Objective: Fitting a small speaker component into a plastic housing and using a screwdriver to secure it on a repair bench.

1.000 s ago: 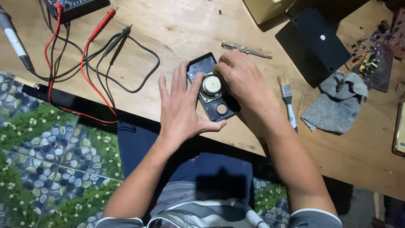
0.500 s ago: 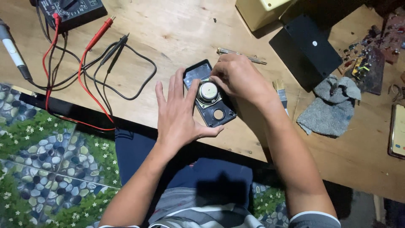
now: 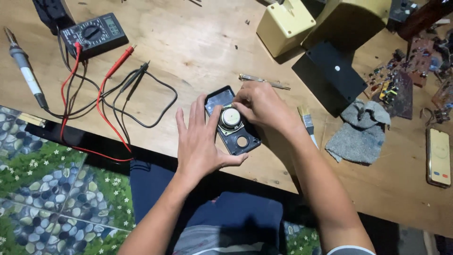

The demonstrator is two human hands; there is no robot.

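Wooden counter [image 3: 198,42] is carrying a small black casing [image 3: 232,121], lying flat near the front edge, between the person's two hands. A round speaker [image 3: 230,118] is sitting in the casing's middle, with a clear window above it and a round hole below it. Left hand [image 3: 200,141] is lying flat on the counter against the casing's left side, fingers [image 3: 191,113] spread apart and straight, thumb touching the casing's lower edge. Right hand [image 3: 263,107] is resting over the casing's upper right part, fingers bunched together and pressing on the speaker's rim; whether they are clamping it cannot be told.

A multimeter [image 3: 93,34] is lying at the far left, its red and black leads [image 3: 111,89] trailing across the counter. A soldering iron [image 3: 26,73] is lying further left. A brush [image 3: 307,123] is lying just right of the right wrist, a grey cloth [image 3: 361,130] beyond it. A phone [image 3: 438,157] is lying near the right edge.
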